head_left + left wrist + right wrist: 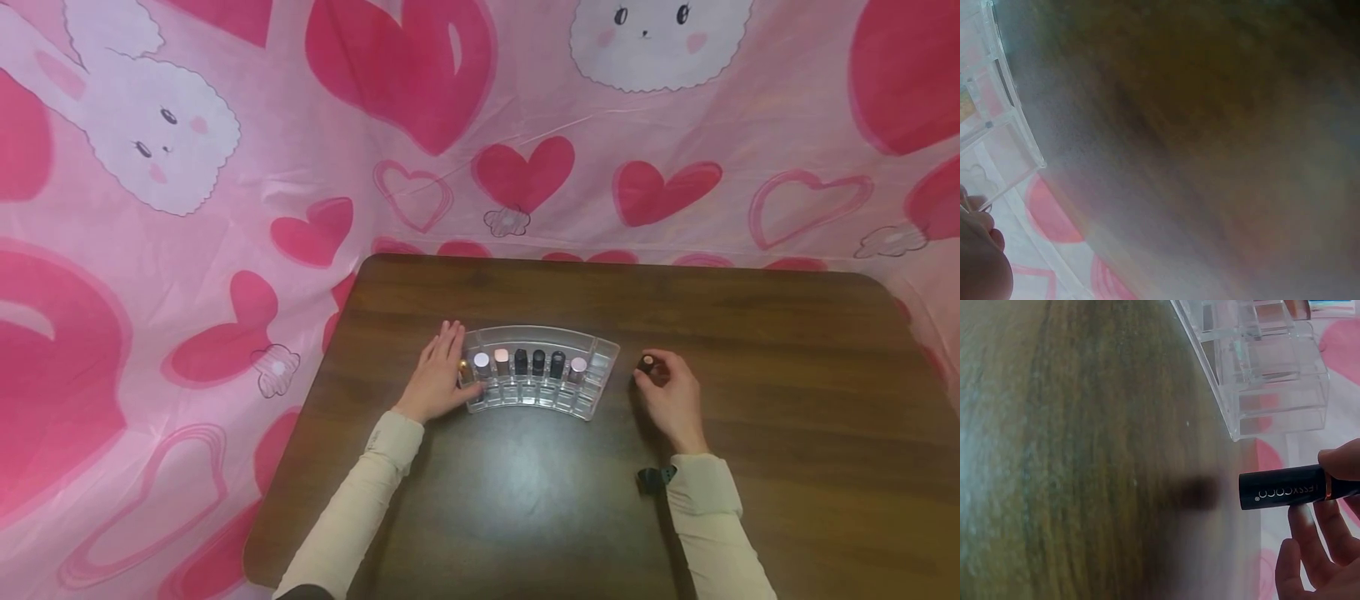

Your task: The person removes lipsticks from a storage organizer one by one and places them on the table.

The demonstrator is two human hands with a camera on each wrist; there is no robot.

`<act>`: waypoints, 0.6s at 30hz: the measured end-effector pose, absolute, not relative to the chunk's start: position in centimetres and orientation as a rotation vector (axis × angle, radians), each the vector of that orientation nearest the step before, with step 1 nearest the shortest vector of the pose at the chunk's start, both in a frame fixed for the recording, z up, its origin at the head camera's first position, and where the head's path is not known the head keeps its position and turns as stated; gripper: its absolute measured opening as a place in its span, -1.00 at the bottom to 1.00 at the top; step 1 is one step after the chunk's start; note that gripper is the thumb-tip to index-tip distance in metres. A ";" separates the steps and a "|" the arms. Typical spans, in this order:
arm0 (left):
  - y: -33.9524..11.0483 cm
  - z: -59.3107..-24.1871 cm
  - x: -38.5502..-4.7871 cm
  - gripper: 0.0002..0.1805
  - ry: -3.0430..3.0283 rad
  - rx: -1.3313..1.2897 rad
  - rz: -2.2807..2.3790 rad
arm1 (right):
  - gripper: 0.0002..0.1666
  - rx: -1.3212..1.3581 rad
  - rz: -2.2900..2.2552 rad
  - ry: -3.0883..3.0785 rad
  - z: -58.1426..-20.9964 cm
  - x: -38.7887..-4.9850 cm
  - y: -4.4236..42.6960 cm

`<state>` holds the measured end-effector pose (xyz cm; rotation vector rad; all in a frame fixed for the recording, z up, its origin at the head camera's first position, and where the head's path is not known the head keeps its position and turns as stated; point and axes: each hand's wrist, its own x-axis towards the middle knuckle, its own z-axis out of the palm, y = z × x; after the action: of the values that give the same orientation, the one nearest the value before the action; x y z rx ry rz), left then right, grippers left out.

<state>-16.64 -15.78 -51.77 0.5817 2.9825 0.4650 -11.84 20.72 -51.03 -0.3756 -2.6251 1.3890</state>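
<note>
A clear, fan-shaped lipstick organizer (540, 335) sits on the table with several lipstick tubes standing in one curved row. Among them are a pale tube (482, 362), a pinkish tube (502, 361), black tubes (538, 362) and a gold one (464, 367) at the left end. My left hand (435, 379) rests against the organizer's left end, fingers straight and thumb spread along the front. To the right of the organizer, my right hand (672, 396) pinches a black lipstick tube (1282, 487) with white lettering and a copper-coloured band, apart from the organizer.
The brown wooden table (525, 517) has rounded corners. Behind and left of it hangs a pink cloth (420, 200) printed with hearts and rabbits. A small black device (651, 480) is at the right sleeve's cuff.
</note>
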 end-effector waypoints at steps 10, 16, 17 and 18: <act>-15.8 -51.9 -16.7 0.16 2.991 0.581 0.474 | -0.60 -0.347 1.399 -2.630 -51.3 -12.3 20.6; -15.9 -52.1 -16.7 0.16 2.994 0.594 0.468 | -0.60 -0.343 1.377 -2.636 -51.5 -12.5 20.6; -15.9 -52.1 -16.7 0.17 2.995 0.596 0.466 | -0.60 -0.344 1.372 -2.637 -51.5 -12.5 20.7; -15.9 -52.1 -16.7 0.16 2.996 0.597 0.466 | -0.60 -0.345 1.369 -2.641 -51.5 -12.5 20.7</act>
<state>-16.70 -15.93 -52.09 0.5973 2.9961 0.4656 -12.49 20.66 -51.55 -0.3453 -2.6407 1.3688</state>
